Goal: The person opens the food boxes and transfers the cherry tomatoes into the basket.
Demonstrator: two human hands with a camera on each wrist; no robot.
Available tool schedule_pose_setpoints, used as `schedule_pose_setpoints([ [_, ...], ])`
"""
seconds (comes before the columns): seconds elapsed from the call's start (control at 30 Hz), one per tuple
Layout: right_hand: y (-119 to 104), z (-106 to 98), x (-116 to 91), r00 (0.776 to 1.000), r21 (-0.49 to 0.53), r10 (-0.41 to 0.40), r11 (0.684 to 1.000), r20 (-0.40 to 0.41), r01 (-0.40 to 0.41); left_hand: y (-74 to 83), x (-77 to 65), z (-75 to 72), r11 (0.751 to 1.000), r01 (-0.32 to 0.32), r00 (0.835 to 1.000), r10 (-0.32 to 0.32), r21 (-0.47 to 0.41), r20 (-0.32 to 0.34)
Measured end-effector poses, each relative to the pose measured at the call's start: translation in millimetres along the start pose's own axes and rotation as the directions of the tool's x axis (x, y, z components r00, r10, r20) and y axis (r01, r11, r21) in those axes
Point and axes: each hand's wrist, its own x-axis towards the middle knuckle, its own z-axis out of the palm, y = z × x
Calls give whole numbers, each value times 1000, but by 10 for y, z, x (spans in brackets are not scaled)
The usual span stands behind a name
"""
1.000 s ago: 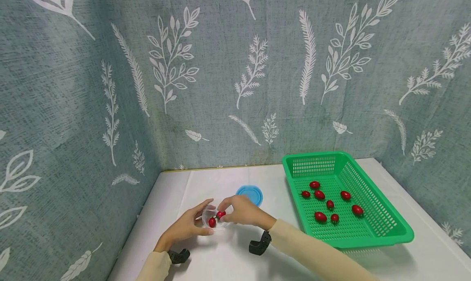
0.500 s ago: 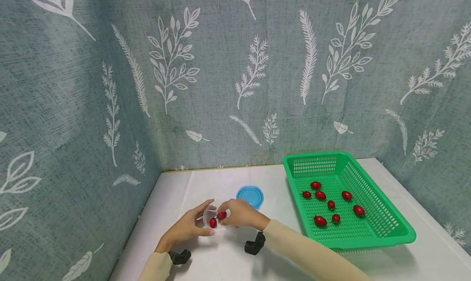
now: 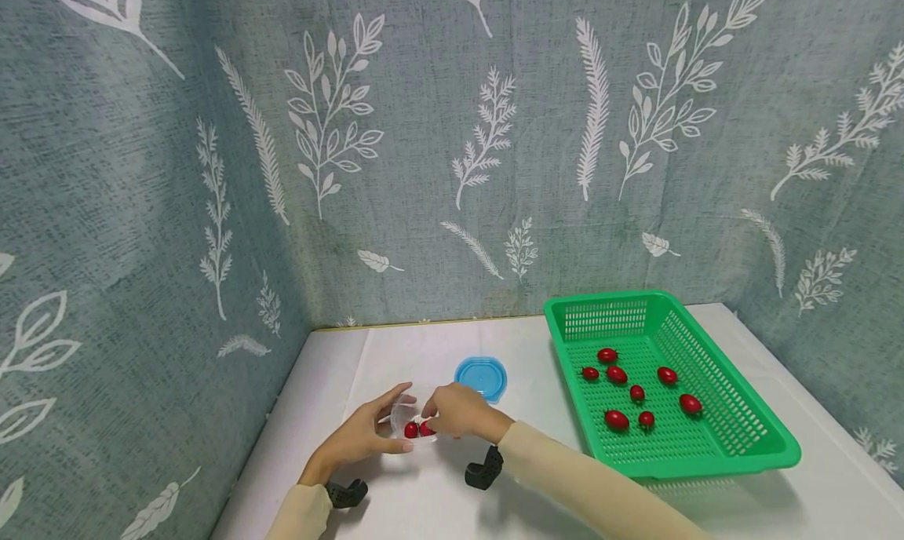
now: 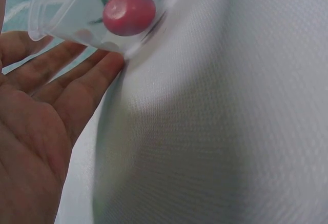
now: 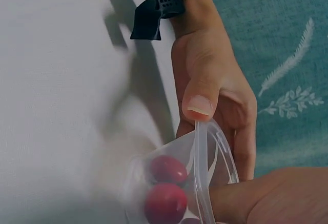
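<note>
My left hand (image 3: pixel 359 434) holds a clear plastic cup (image 5: pixel 203 168), its thumb at the near rim and the fingers spread along the far side. The cup is tipped, mouth toward my right hand (image 3: pixel 461 411). One cherry tomato (image 3: pixel 411 429) lies inside the cup. Against it sits a second cherry tomato (image 3: pixel 426 429), at the right fingertips that reach in through the mouth. The left wrist view shows a red tomato (image 4: pixel 129 13) with green stem through the cup wall. The right fingertips are mostly hidden; a small reddish patch shows under that hand.
A blue round lid (image 3: pixel 481 378) lies on the white table (image 3: pixel 395 344) just behind the right hand. On the right stands a green slotted basket (image 3: pixel 759 414) with several cherry tomatoes (image 3: pixel 617 420) spread over its floor. Patterned cloth (image 3: pixel 424 147) hangs behind and at both sides.
The second tomato has gone down from between the right fingers to the cup's lower side, beside the first. The right hand has shifted slightly, while the left keeps its hold on the cup.
</note>
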Motion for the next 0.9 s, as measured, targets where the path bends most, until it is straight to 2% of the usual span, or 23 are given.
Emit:
schedule_pose_setpoints([
  [0.13,11,14,-3,999,4,-7,1000,43,7,-11,5,-3,1000,-11,1000,11,2,7],
  [0.3,42,35,-4,996,68,3,998,95,-9,-17,3,-2,1000,-23,1000,23,-6,13],
  [0.6,51,36,23,992,144,29,988,123,-47,-13,3,5,1000,-14,1000,14,5,5],
  [0.77,33,22,19,991,97,9,995,132,-22,-31,9,12,999,-26,1000,26,19,1],
  [0.9,68,24,27,990,146,-4,989,143,-18,-29,5,7,999,-24,1000,24,35,-3],
])
